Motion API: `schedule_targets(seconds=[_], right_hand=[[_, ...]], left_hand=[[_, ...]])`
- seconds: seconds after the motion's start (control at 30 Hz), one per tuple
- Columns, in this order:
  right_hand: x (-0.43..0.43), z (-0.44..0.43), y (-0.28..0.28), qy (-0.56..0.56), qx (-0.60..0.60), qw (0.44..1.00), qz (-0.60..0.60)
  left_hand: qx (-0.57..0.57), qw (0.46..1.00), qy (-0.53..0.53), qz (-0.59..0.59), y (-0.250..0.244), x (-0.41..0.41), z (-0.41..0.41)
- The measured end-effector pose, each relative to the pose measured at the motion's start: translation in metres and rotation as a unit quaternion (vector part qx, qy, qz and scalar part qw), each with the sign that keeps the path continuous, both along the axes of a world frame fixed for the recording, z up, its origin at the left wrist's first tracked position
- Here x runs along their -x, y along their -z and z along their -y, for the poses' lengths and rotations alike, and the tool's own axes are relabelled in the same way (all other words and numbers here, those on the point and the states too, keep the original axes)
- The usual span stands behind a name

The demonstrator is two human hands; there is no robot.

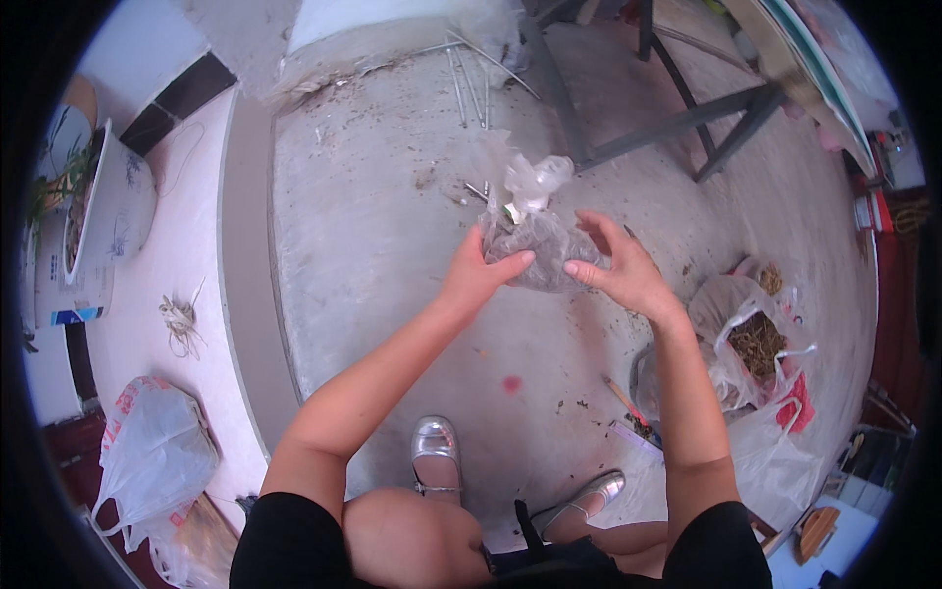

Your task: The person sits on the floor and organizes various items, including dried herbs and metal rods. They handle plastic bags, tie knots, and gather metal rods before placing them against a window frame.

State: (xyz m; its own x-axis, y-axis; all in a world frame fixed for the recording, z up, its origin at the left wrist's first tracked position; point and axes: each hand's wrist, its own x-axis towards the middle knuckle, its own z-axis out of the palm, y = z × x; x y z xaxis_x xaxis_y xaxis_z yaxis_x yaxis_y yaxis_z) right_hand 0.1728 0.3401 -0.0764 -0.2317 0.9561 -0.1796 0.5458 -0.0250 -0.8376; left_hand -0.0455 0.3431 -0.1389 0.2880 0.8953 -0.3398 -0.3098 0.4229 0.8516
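Observation:
Above the concrete floor, a clear plastic bag (544,247) with dark contents hangs between my two hands. My left hand (486,269) grips its left side, thumb across the front. On the opposite side my right hand (622,265) has its thumb against the bag and its fingers spread around the far right side. The crumpled top of the bag (541,180) sticks up away from me. What fills it cannot be made out through the plastic.
Plastic bags, one with dried plant matter (758,342), stand at right. Thin metal rods (471,88) lie near a dark metal frame (662,129). Left, a raised ledge (199,243) holds a string bundle (179,320), a white planter (121,199) and a white plastic bag (158,442).

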Motion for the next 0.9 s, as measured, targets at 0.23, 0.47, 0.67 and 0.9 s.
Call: schedule_targets(seconds=[0.23, 0.47, 0.67, 0.9], right_hand=[[-0.030, 0.048, 0.035, 0.138, 0.076, 0.947, -0.281], [-0.050, 0.080, 0.059, 0.243, 0.135, 0.830, -0.484], [-0.054, 0.093, 0.066, 0.240, 0.130, 0.810, -0.519], [-0.073, 0.104, 0.102, 0.274, 0.128, 0.768, -0.564]], left_hand=[[-0.062, 0.991, 0.111, -0.051, -0.037, -0.028, 0.022], [-0.055, 0.987, 0.150, -0.027, -0.060, -0.050, 0.039], [-0.169, 0.971, 0.129, -0.107, -0.066, -0.057, 0.047], [-0.165, 0.973, 0.132, -0.090, -0.068, -0.063, 0.051]])
